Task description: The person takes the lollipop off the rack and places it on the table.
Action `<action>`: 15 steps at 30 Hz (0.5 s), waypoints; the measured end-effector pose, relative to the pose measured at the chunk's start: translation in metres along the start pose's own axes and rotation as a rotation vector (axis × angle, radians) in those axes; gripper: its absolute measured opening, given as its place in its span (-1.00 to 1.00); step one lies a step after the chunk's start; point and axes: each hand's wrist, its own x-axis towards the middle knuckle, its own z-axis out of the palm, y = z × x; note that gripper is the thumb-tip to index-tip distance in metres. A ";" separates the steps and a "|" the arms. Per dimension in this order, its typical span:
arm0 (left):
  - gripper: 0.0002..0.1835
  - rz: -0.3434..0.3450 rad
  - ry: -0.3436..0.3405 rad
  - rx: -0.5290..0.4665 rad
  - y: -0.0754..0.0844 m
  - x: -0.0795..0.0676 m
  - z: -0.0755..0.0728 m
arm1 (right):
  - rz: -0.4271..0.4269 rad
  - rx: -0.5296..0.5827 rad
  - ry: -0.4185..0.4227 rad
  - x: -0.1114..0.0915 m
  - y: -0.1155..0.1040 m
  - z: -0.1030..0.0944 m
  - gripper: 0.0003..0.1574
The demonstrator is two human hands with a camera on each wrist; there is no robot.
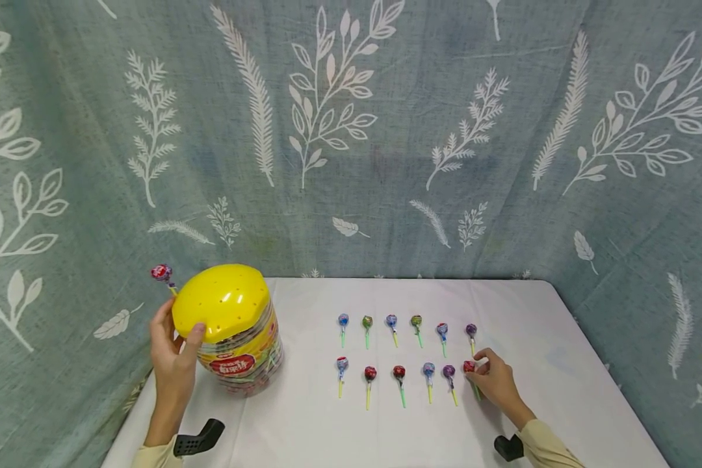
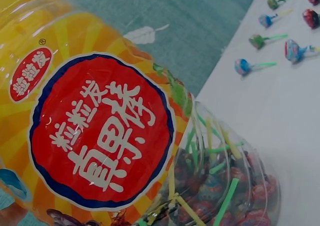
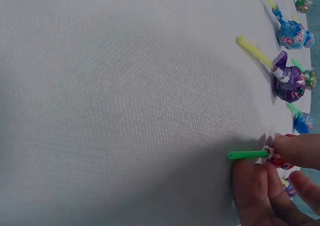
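A clear plastic candy jar (image 1: 241, 364) with a yellow domed lid (image 1: 225, 302) leans at the left of the table. My left hand (image 1: 175, 357) grips it by the lid, thumb at the front and fingers round the far left side. Beside those fingertips a red-and-purple wrapped lollipop (image 1: 161, 273) sticks up, its yellow stick running down behind the lid. Through the jar wall show many lollipops (image 2: 220, 186). At the right end of the front row, my right hand (image 1: 496, 383) pinches a red lollipop (image 1: 470, 367) with a green stick (image 3: 247, 155), low over the white cloth.
Two rows of lollipops lie on the white-covered table (image 1: 316, 435): the back row includes a green one (image 1: 416, 321) and a purple one (image 1: 471, 330), the front row a dark red one (image 1: 399, 372). A leaf-patterned curtain (image 1: 351, 214) hangs behind.
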 end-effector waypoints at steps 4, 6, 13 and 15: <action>-0.30 -0.013 0.007 0.005 -0.002 -0.001 0.002 | 0.033 0.000 -0.022 -0.001 0.000 -0.002 -0.54; -0.30 -0.014 0.013 0.011 -0.003 -0.001 0.002 | 0.039 0.008 -0.027 -0.001 0.001 -0.002 -0.54; -0.29 0.006 0.038 0.007 -0.006 -0.002 0.003 | 0.038 -0.011 -0.039 0.000 -0.002 -0.006 -0.57; -0.29 0.013 0.043 -0.002 -0.007 -0.002 0.004 | 0.022 -0.028 -0.028 0.000 -0.006 -0.010 -0.57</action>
